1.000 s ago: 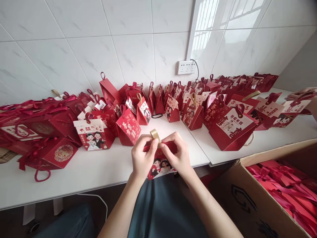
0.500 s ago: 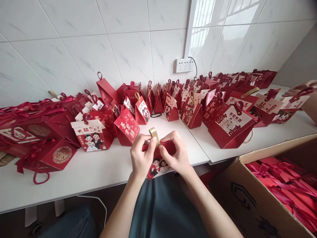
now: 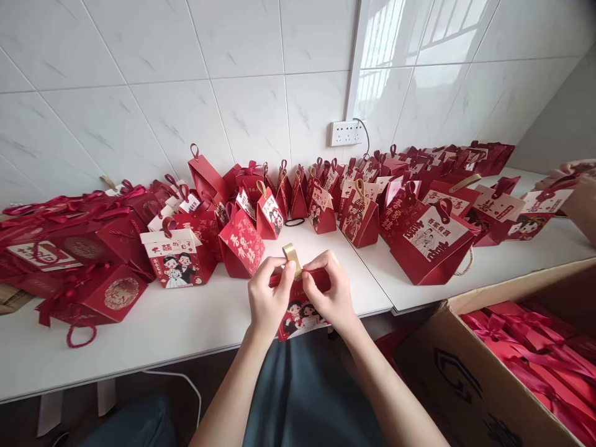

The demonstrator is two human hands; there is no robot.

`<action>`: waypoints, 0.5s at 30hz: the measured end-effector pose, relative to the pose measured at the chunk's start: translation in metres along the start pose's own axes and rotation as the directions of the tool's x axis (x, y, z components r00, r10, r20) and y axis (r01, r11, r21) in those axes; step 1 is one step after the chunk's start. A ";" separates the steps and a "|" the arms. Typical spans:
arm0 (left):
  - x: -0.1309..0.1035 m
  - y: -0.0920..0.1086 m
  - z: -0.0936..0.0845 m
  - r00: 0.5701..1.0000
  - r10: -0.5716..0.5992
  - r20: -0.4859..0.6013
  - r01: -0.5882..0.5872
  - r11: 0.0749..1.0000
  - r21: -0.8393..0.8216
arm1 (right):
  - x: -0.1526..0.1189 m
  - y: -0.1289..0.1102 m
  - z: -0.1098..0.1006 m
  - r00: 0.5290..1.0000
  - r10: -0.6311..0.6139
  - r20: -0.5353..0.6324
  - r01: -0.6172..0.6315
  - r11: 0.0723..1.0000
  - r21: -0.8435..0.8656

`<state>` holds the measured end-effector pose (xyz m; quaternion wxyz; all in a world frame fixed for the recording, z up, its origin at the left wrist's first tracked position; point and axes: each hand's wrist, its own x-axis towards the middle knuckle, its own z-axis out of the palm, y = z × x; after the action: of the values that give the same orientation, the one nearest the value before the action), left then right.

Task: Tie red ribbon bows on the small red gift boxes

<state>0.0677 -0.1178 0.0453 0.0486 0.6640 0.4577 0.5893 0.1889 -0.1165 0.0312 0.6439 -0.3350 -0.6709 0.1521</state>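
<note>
A red gift box (image 3: pixel 302 315) with a cartoon couple printed on its front is at the front edge of the white table. From its top rises a loop of gold ribbon (image 3: pixel 291 256). My left hand (image 3: pixel 272 292) pinches the box's top edge at the ribbon's base between thumb and index finger. On the other side of the ribbon, my right hand (image 3: pixel 329 290) pinches the same top edge. The thumbs are close together, and the fingers hide part of the box's upper rim.
Many red boxes with ribbon loops stand along the white table (image 3: pixel 195 323) by the tiled wall. A cardboard carton (image 3: pixel 428 347) of red boxes is at the lower right. Another person's hand (image 3: pixel 575 180) shows at the right edge. A black ring (image 3: pixel 294 222) lies behind my hands.
The view has tilted slightly, so the table's contents appear lower. My hands keep their pinch on the box. The other person's hand at the right edge has shifted slightly.
</note>
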 end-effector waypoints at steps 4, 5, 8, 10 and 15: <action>-0.002 0.000 0.001 1.000 -0.012 0.010 0.012 0.999 -0.040 | -0.001 0.002 0.000 1.000 -0.024 -0.006 0.023 0.999 -0.025; -0.003 -0.002 -0.001 1.000 -0.011 0.026 0.013 0.998 -0.060 | -0.002 0.002 0.000 0.999 -0.036 -0.005 0.036 0.999 -0.036; -0.013 -0.013 -0.017 0.990 -0.034 0.140 0.053 0.990 -0.131 | -0.006 0.001 -0.001 0.996 -0.088 0.001 0.088 0.993 -0.084; -0.025 -0.024 -0.037 0.986 -0.051 0.158 0.071 0.989 -0.126 | -0.010 0.001 -0.001 0.993 -0.120 0.006 0.120 0.985 -0.122; -0.064 -0.052 -0.083 0.986 -0.002 -0.169 0.039 0.976 0.215 | -0.012 0.006 -0.001 0.983 -0.181 -0.032 0.172 0.965 -0.197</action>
<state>-0.0221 -0.1701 -0.0085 -0.0569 0.6086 0.5290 0.5887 0.1907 -0.1199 0.0186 0.6356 -0.3384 -0.6936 0.0201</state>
